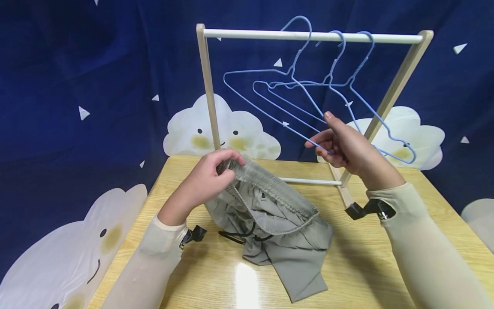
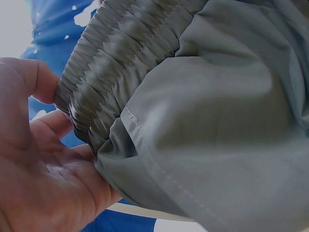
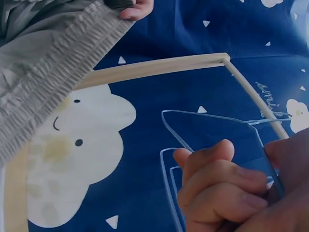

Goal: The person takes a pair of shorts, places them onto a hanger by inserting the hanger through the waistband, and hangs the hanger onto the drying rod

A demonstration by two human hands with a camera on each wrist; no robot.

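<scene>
A pair of grey shorts (image 1: 297, 244) with a gathered elastic waistband hangs tilted over the table, its lower part draped close to the wood. My left hand (image 1: 204, 180) pinches the waistband at its left end, thumb on one side and fingers on the other. The left wrist view shows the gathered waistband (image 2: 120, 63) at the fingertips. A dark drawstring (image 1: 237, 234) dangles from the shorts. My right hand (image 1: 353, 150) grips the lower right part of a blue wire hanger (image 1: 254, 71), whose hook is over the rack's top bar. Curled fingers (image 3: 217, 176) surround the wire in the right wrist view.
A wooden rack with a white top bar (image 1: 251, 34) stands on the wooden table (image 1: 200, 274). Two more blue hangers, one with its hook (image 1: 370, 47) near the right post (image 1: 401, 86), hang beside the held one. Behind is a dark blue cloth (image 1: 115, 77) with clouds.
</scene>
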